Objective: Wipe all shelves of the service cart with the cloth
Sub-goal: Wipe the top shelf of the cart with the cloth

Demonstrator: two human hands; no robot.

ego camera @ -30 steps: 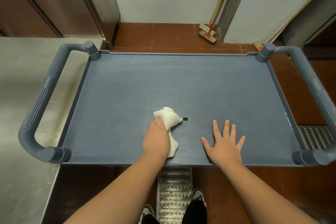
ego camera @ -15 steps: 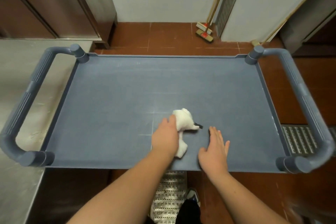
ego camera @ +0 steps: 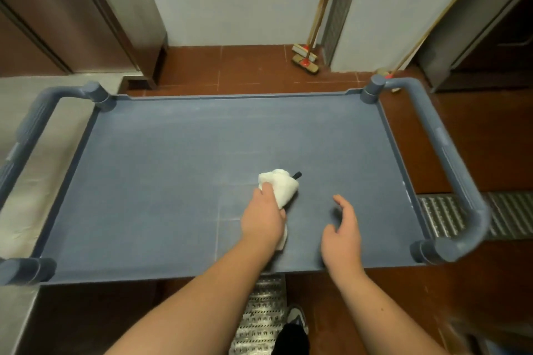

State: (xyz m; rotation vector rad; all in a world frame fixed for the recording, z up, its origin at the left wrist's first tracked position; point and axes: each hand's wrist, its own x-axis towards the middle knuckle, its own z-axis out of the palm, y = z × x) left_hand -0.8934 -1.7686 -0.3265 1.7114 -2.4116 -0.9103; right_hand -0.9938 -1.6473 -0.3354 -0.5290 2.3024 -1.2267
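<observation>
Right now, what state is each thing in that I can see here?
White cloth: bunched up, pressed on the top shelf under the left hand.
Left hand: grips the cloth.
Right hand: holds nothing, fingers loosely curled, over the shelf.
Top shelf of the service cart: bare except for the cloth, faint pale streaks on it.
Brooms: leaning upright against the wall, heads on the floor.

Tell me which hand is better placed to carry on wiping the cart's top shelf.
Left. The left hand grips the white crumpled cloth on the blue plastic shelf; the right hand holds nothing.
</observation>
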